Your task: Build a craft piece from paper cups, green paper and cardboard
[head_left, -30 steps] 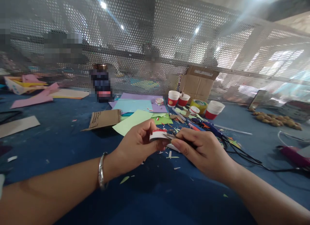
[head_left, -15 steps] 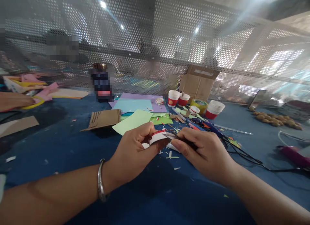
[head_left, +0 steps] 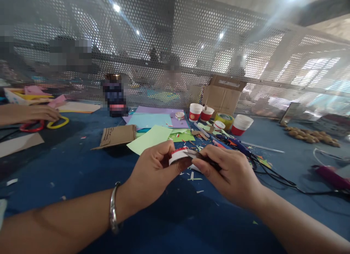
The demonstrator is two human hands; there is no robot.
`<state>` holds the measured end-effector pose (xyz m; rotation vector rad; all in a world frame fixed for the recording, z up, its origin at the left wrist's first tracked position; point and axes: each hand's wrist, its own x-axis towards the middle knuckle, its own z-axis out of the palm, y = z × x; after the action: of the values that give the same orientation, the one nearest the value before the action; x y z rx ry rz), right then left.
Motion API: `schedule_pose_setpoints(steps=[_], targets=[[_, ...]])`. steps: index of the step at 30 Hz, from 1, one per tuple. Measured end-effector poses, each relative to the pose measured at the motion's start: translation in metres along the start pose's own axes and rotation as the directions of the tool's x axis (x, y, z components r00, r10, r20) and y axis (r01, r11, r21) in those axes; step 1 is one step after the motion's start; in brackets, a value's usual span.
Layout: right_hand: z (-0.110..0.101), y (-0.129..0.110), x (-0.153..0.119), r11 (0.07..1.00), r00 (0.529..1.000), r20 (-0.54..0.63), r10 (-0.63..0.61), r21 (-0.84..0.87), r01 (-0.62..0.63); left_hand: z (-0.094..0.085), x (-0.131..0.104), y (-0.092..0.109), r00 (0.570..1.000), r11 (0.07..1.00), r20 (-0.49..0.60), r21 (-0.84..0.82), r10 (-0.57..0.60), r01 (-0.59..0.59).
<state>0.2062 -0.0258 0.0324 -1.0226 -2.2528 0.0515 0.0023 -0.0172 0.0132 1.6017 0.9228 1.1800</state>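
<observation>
My left hand (head_left: 151,172) is closed on a curved red-and-white piece of paper cup (head_left: 177,157), pinched between thumb and fingers. In my right hand (head_left: 232,170) is a knife with a thin metal blade (head_left: 192,154); its dark handle is mostly hidden by my fingers. The blade lies against the red upper edge of the cup piece. Both hands are just above the blue table (head_left: 197,225), with small paper scraps (head_left: 193,177) beneath them.
Beyond my hands lie green paper (head_left: 150,138), cardboard (head_left: 118,134), paper cups (head_left: 242,124) and yellow tape (head_left: 224,119). A glue gun (head_left: 242,146) and black cable (head_left: 281,179) are at right. At far left, another person's hand (head_left: 32,113) is over scissors (head_left: 58,123).
My hands and the cup piece have barely moved, the blade staying at its red edge. At left, the other person's scissors have moved rightward and down, away from the pink paper.
</observation>
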Motion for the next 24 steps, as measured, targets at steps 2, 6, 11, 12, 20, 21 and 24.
schedule_pose_setpoints(steps=[2,6,11,12,20,21,24], targets=[[0.001,0.000,0.000,1.000,1.000,-0.013,-0.003,-0.005,0.003,0.000,0.000,0.000,1.000,1.000,0.012,-0.019,0.004,-0.003],[-0.001,0.001,0.002,1.000,0.999,-0.030,-0.020,0.004,0.020,0.001,-0.002,0.002,1.000,0.999,0.027,-0.032,0.001,0.000],[-0.005,0.001,0.004,0.999,1.000,0.019,-0.007,0.032,0.006,-0.002,-0.002,0.002,0.999,0.994,0.021,0.097,0.037,-0.039],[-0.005,0.001,0.004,0.999,1.000,0.025,0.006,0.037,-0.007,-0.004,-0.002,0.002,0.998,0.990,0.018,0.132,0.056,-0.058],[-0.008,0.003,0.003,0.996,0.997,0.077,-0.001,0.093,-0.006,-0.009,0.001,-0.001,0.987,0.960,0.059,0.231,0.149,-0.158],[-0.008,0.003,0.003,0.996,0.997,0.070,-0.016,0.092,0.010,-0.009,0.001,-0.001,0.988,0.963,0.063,0.221,0.142,-0.153],[-0.008,0.003,0.002,0.996,0.997,0.058,-0.045,0.081,0.040,-0.008,0.002,-0.001,0.992,0.980,0.067,0.161,0.106,-0.116]])
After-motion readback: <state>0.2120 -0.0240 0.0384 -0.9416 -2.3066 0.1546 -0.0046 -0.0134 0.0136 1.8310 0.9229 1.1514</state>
